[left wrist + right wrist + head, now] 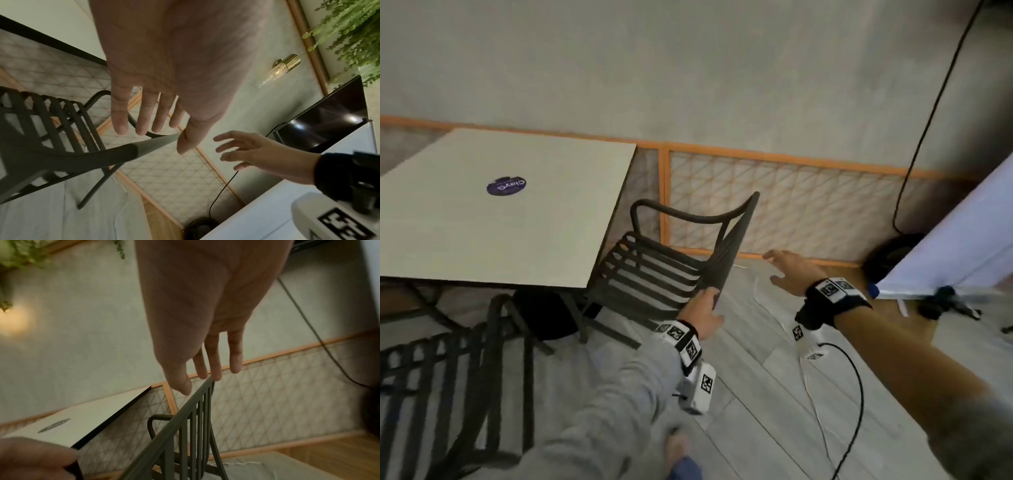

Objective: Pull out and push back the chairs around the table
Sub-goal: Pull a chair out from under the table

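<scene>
chair (pixel 664 263): dark slatted armchair at the right side of the table (pixel 493 219), seat front tucked just under the table edge, backrest toward the person
second chair (pixel 448 377): same type, at the near side of the table, lower left of the head view, untouched
left hand (pixel 703 313): at the near end of the backrest top rail; left wrist view shows fingers straight and spread, thumb beside the rail, not wrapped; contact looks light, can't confirm a real grip
right hand (pixel 789 270): fingers spread and relaxed, holding nothing; hovers behind the backrest toward its far end, apart from the rail in the head view
step (judgement): reaching for the backrest with both hands, pull or push not committed
handling (judgement): rigid frame, probably metal or hard plastic, moderate weight; won't flex, will slide as one piece on the smooth plank floor (pixel 756 394)
grip point: top rail (pixel 185 404) of the backrest, one hand toward each end, fingers over the top, thumbs behind; the thin rail is easy to close around
risk (judgement): one-handed pull at the near end would yaw the chair, armrest (pixel 681 214) could clip the table edge
clutter: black cable (pixel 856 394) on the floor behind the chair, keep legs and feet off it
</scene>
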Tool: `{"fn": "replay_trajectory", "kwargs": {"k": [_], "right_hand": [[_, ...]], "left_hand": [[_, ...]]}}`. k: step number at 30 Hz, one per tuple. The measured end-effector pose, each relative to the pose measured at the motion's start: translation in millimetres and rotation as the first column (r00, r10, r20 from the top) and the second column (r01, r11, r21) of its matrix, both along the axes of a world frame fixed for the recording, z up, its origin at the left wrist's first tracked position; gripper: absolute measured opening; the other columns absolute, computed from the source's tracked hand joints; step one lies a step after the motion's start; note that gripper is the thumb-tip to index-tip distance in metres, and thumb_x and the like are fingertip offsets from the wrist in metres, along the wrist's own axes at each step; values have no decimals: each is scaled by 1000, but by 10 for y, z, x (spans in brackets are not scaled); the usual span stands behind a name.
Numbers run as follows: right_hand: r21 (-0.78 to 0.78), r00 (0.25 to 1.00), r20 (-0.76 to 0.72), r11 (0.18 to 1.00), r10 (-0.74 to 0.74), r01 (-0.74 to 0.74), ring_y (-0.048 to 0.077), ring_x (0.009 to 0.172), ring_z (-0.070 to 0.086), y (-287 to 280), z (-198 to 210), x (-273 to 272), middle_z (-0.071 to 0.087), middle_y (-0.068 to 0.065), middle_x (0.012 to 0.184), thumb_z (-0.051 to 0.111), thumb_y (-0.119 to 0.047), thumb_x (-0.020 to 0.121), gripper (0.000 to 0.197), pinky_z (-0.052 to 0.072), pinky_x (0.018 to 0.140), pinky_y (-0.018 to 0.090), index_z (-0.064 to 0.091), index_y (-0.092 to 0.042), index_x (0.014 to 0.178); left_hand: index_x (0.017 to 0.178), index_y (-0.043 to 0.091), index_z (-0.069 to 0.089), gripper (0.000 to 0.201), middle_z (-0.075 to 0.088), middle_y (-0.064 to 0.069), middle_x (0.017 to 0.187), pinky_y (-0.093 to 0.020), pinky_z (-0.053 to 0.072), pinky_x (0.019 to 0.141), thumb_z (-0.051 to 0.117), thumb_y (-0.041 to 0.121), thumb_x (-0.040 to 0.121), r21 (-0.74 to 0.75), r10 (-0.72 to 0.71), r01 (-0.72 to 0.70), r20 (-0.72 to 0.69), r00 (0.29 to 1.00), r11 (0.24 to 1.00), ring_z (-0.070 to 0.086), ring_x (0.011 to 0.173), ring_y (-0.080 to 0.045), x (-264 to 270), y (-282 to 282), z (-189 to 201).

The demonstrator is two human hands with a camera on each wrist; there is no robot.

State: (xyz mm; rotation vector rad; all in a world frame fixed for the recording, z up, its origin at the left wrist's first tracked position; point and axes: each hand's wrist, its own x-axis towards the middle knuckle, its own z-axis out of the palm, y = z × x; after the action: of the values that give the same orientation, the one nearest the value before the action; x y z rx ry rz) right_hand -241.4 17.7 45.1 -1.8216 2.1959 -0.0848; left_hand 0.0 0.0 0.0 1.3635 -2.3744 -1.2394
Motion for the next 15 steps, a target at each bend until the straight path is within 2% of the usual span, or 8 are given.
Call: {"fn": "replay_trajectory", "kwargs": {"k": [5, 11, 13, 15], "right_hand": [[20, 987, -96, 992, 128, -127, 34, 112, 54, -849, -48, -349, 53, 14, 130, 62, -14, 85, 52, 46, 89, 45, 40, -21, 131], [96, 929, -215, 953, 301, -287, 35, 110, 54, -1769, -353, -762, 51, 13, 132, 61, -5, 81, 60, 52, 78, 46, 37, -22, 133], [113, 893, -278, 935, 353, -335, 33, 114, 52, -2039, -473, -878, 50, 9, 133, 60, -4, 79, 62, 49, 83, 47, 37, -25, 133], [119, 853, -383, 934, 356, -336, 31, 123, 46, -2298, -581, -1012, 48, 6, 137, 58, -6, 80, 63, 42, 92, 49, 37, -30, 134]], "left_hand": [[144, 12, 25, 76, 34, -13, 148, -45, 36, 112, 66, 21, 81, -17, 74, -73, 74, 995, 997, 39, 134, -31, -472, -527, -157], [149, 11, 6, 94, 20, -13, 156, -40, 25, 119, 69, 16, 80, 50, -17, 3, 277, 961, 999, 27, 142, -30, -929, -1024, -429], [150, 15, 3, 99, 20, -13, 157, -42, 25, 119, 71, 16, 78, 97, -42, 9, 345, 938, 995, 26, 142, -32, -987, -1093, -508], [150, 20, 2, 105, 27, -16, 154, -45, 32, 115, 74, 10, 74, 199, -50, -18, 335, 941, 980, 34, 138, -34, -1022, -1132, -556]]}}
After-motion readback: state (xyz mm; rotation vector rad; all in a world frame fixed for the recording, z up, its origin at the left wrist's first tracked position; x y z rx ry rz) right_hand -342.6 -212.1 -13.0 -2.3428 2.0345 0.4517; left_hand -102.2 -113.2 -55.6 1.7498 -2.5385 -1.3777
